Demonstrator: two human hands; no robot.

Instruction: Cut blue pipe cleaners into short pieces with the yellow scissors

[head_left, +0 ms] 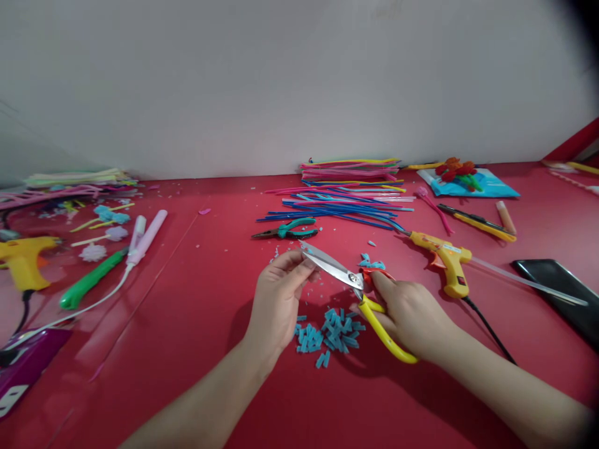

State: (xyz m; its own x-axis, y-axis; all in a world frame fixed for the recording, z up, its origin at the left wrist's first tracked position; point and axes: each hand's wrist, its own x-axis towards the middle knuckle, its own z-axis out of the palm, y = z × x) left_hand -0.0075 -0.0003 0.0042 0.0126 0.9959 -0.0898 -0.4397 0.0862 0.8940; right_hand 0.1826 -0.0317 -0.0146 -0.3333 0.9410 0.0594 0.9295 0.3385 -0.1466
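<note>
My right hand [412, 315] grips the yellow and red handles of a pair of scissors [337, 269], whose steel blades point up and left. My left hand [279, 293] is pinched at the blade tips, its fingers closed; what they hold is too small to make out. Below and between the hands, a heap of short blue pipe-cleaner pieces [331, 335] lies on the red table [196, 349]. A few more blue bits [372, 263] lie just behind the scissors.
Blue, pink and yellow pipe cleaners [346, 202] lie in a pile at the back, with teal-handled pliers [292, 231] in front. A yellow glue gun [444, 259] and black phone [559, 293] sit at the right. Another glue gun [23, 259], a green tool [91, 279] and pompom flowers [110, 218] are left.
</note>
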